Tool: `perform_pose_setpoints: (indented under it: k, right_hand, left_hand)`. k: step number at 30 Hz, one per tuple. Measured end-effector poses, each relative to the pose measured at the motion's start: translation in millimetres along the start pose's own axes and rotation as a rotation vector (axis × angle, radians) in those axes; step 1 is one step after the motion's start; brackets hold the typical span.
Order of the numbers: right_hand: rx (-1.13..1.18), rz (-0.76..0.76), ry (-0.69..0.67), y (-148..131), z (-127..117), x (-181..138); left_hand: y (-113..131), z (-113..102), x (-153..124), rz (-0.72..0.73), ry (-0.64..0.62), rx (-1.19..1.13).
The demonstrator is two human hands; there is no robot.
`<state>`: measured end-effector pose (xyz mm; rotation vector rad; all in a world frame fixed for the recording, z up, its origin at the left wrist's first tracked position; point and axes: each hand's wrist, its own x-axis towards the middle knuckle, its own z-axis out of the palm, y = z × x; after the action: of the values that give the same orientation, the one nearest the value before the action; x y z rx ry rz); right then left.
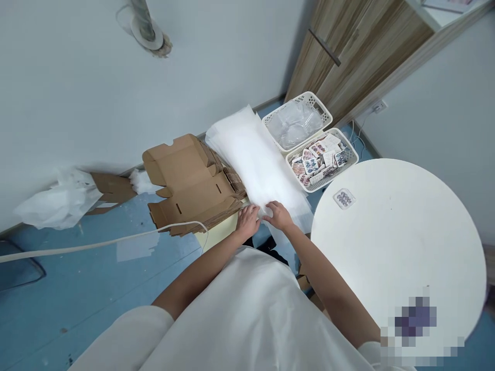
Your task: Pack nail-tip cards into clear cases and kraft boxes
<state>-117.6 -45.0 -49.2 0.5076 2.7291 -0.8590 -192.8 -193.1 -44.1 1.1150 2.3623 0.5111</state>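
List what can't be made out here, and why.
All in the head view:
Whether the left hand and right hand grip an edge of the white sheets: the hands themselves cover the contact.
Purple thing on the round table: blurred into coarse blocks.
Print on the small packs in the nearer basket: too small to read.
White cord's far end: cut off by the left edge.

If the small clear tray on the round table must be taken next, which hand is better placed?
Probably the right hand: it is nearer the round table and the small clear tray. The left hand is farther off, near the cardboard stack. Both are at the white sheets.
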Motion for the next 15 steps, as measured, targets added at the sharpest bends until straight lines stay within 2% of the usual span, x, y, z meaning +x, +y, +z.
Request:
perform_pose_setpoints:
  k: [4,7,10,13,15]
  right_hand:
    - [-0.111,-0.025,0.071,-8.1,-0.7,9.3]
    - [-0.203,0.001,0.031,-17.6,0.2,20.7]
    - [-0.182,0.054,-0.017,-23.1,-2.3,27.9]
    - [-0.130,0.099,-0.023,-25.2,-10.6,28.3]
    - [-0.125,0.144,0.031,-27.5,-19.8,26.6]
  left_hand:
    - [-3.2,2.8,1.0,-0.063,-0.018,-0.012]
    - [-5.4,2.0,-0.6,-0.082,-0.023,-0.048]
    - [-7.2,-0.6,-2.4,-0.083,-0.029,-0.118]
    - [-4.8,-2.8,-2.3,-0.132,-0.015,-0.256]
    - [1.6,-4.3,-0.7,-0.200,0.044,-0.427]
